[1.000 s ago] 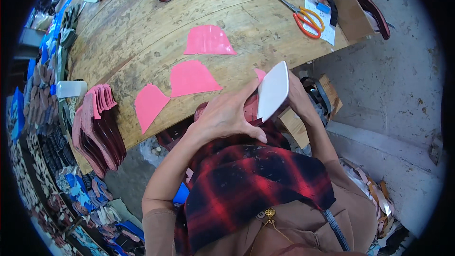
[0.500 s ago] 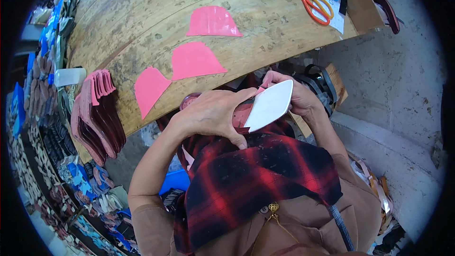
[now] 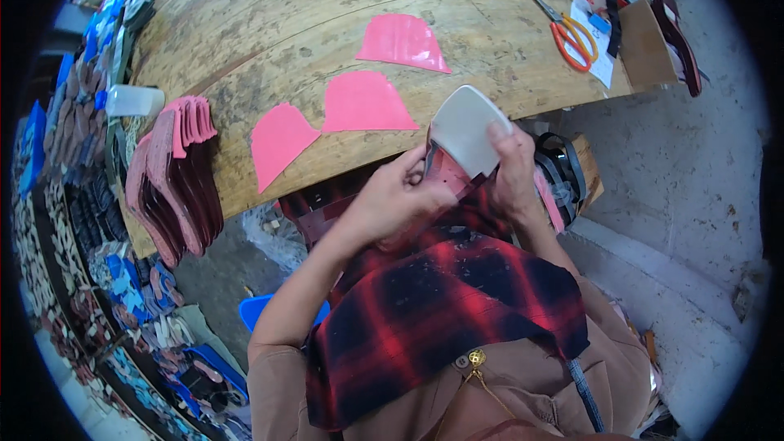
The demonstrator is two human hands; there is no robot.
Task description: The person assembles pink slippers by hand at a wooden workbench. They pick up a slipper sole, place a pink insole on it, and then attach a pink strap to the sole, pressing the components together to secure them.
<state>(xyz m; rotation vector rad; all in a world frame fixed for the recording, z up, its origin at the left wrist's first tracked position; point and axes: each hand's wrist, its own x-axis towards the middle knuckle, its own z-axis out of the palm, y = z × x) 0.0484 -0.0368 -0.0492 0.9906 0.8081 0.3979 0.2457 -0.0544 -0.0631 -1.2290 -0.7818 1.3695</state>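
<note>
Above my lap I hold a shoe upper with a pink inside and dark red edges. My left hand grips its near left side, fingers curled round the edge. A stiff white curved piece with a rounded far end sits against the upper, tilted up toward me. My right hand is closed on its right side, thumb pressed on the white face and the other fingers hidden behind. On the table beyond lie three bright pink cut pieces, the nearest being a pink piece.
A row of dark red shoe uppers hangs over the table's left edge, beside a translucent bottle. Orange-handled scissors and a cardboard box are at the right. A plaid cloth covers my lap.
The white piece and upper have risen and tipped up. My right thumb has come onto the white face, and my left hand has shifted nearer me along the upper. The whole view has shifted slightly.
</note>
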